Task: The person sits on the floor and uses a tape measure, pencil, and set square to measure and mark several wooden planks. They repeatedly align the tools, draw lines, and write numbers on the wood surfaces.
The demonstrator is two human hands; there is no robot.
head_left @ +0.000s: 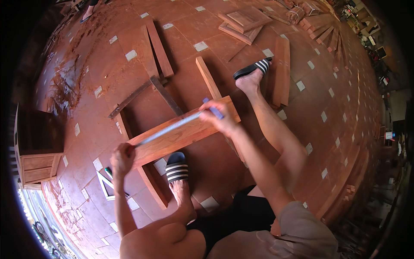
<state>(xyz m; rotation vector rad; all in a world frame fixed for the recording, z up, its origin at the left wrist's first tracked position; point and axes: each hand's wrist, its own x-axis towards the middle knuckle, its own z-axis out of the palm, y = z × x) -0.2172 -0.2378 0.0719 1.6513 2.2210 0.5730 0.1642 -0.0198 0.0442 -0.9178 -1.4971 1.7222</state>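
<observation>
Across two narrow wooden bars lies a reddish wooden board (185, 136). A long pale measuring strip (168, 130) runs lengthwise above it, between my two hands. My left hand (122, 159) is closed at the board's left end, around the strip's end and a small dark red piece. Near the right end, my right hand (220, 118) pinches the strip's other end along with a blue-violet piece (214, 108). Whether the strip is a tape or a ruler blade, I cannot tell. My left sandal (177, 167) rests against the board's near edge.
Dark wood strips (166, 95) and longer planks (159, 49) lie beyond the board. Panel frames (246, 21) and another plank (281, 71) are farther right. A white triangular frame (105, 185) and green pen (108, 172) lie at left, near a wooden cabinet (41, 167).
</observation>
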